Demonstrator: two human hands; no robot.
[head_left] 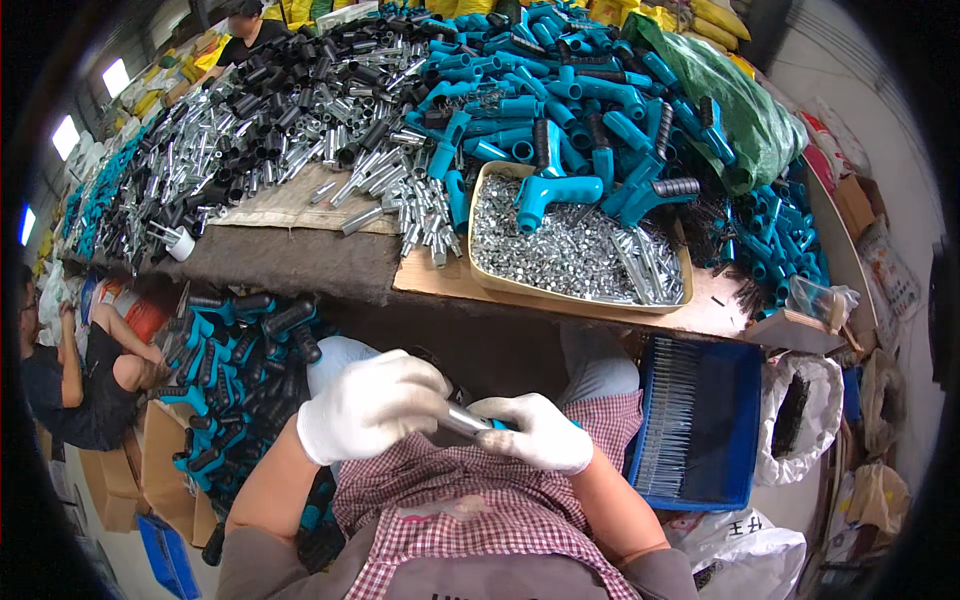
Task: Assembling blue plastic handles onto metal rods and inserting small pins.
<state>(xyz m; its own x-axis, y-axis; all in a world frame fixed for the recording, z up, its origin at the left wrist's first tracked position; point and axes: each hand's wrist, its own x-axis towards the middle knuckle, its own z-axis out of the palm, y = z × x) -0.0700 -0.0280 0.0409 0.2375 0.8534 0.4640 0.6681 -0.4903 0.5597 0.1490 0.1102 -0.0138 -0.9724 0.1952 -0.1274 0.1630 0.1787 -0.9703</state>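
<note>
Below workbench (300,262), half-hidden metal tube (462,419)

Brown cardboard boxes (165,470) stand open on the floor at lower left, beside a seated person. At lower right, a white plastic bag (745,555) with dark printing lies by a blue tray, and another white bag (800,415) stands open just above it. Yellow sacks (715,15) are stacked beyond the table's far edge, with a green plastic bag (740,105) slumped against the piled parts.

An assembly workshop: heaps of blue plastic handles (560,90) and metal tubes (300,130) are covering the long workbench (300,262), with a tray of small metal nuts (570,250) sitting nearer.
</note>
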